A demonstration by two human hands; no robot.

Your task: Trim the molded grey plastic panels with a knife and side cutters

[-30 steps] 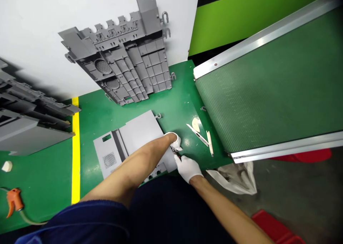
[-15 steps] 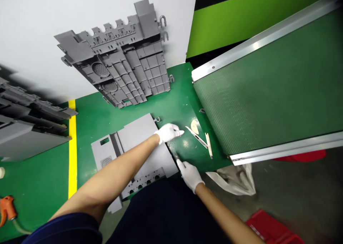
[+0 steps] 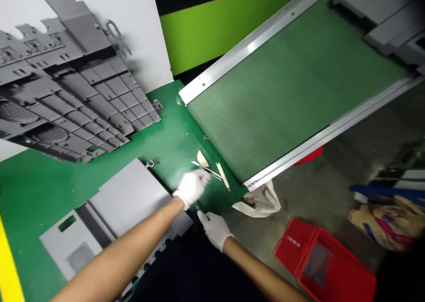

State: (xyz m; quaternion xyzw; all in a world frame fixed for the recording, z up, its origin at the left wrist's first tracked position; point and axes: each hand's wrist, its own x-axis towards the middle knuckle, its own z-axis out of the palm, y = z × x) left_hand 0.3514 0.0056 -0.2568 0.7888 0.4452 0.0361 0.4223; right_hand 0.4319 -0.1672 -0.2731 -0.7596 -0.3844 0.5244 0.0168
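Observation:
My left hand [image 3: 191, 187], in a white glove and smeared by motion, hovers over the green table [image 3: 172, 138] at the right corner of a flat grey plastic panel [image 3: 129, 200]. Its fingers point toward a thin metal blade [image 3: 207, 170] lying just beyond them. My right hand [image 3: 215, 227], also gloved, sits at the table's near edge. It is closed around a small tool [image 3: 198, 209] whose dark tip sticks out toward the panel.
A cream scraper [image 3: 223, 176] and a cream half-disc [image 3: 202, 158] lie beside the blade. A large ribbed grey moulding [image 3: 66, 98] leans on the white wall. A green conveyor belt [image 3: 265, 94] runs right, carrying grey parts [image 3: 381, 9]. On the floor: white bag [image 3: 260, 202], red bin [image 3: 318, 266].
The view has swung right and closer. My left hand has slid off the panel toward the blade. My right hand stays at the table edge with its tool.

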